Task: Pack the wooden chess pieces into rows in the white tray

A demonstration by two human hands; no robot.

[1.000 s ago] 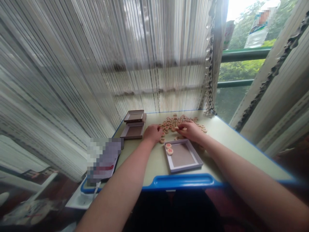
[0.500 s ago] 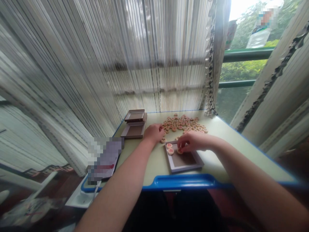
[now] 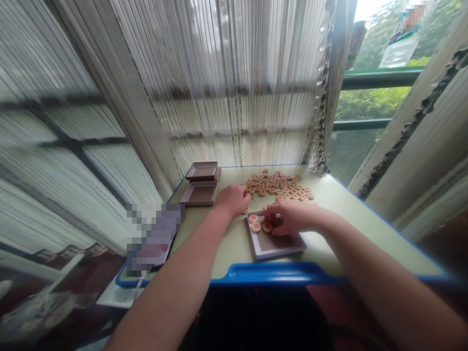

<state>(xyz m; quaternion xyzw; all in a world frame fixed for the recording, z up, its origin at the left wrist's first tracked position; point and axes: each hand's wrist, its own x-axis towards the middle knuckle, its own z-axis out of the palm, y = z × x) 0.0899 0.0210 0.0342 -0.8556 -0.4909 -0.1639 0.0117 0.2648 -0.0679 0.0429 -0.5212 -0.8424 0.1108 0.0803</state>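
My right hand point(image 3: 292, 216) is over a shallow open box point(image 3: 278, 253). Its thumb and fingers are at the edges of a round xiangqi piece point(image 3: 267, 227) low in the box. Two more xiangqi pieces with red characters, one point(image 3: 253, 218) behind the other point(image 3: 255, 227), lie flat in the box's far left corner. At the left edge of a spread of loose xiangqi pieces point(image 3: 272, 190) is my left hand point(image 3: 234, 199), closed with its fingers curled; anything inside is hidden. A piece point(image 3: 244, 211) lies just below that hand, partly covered.
Shallow open boxes stand at the back left, one point(image 3: 199, 192) in front of a stacked pair point(image 3: 202, 170). A partly blurred flat device point(image 3: 161, 239) lies at the left edge. The table point(image 3: 365, 234) has a blue rim and front trough point(image 3: 274, 273). Strand curtains point(image 3: 226, 97) hang behind.
The piece under my right fingers has shifted slightly left and shows more fully. My left hand stays beside the pile. The whole view has shifted a little.
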